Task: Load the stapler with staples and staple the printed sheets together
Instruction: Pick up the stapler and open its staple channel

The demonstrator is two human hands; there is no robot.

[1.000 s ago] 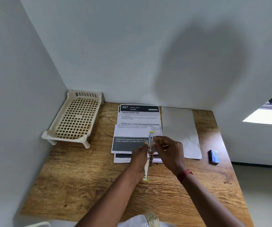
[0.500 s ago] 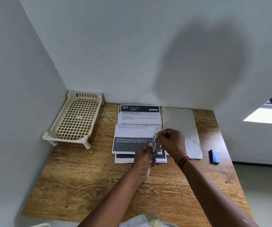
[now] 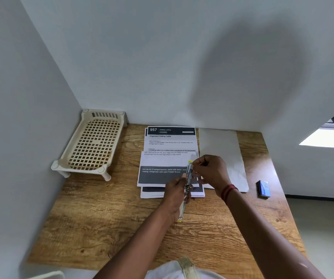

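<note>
Wooden desk point(image 3: 121, 228) | lattice tray point(image 3: 93, 146) empty | left hand point(image 3: 177, 193) grips stapler point(image 3: 188, 182)

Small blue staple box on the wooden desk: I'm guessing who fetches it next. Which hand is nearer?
Right. The right hand works at the stapler, left of the blue box; the left hand is farther left.

We saw the slim metal stapler with yellow tips point(image 3: 188, 179) held opened lengthwise above the overlapping white printed sheets point(image 3: 168, 158); the small blue staple box point(image 3: 264, 189) lay well apart.
</note>
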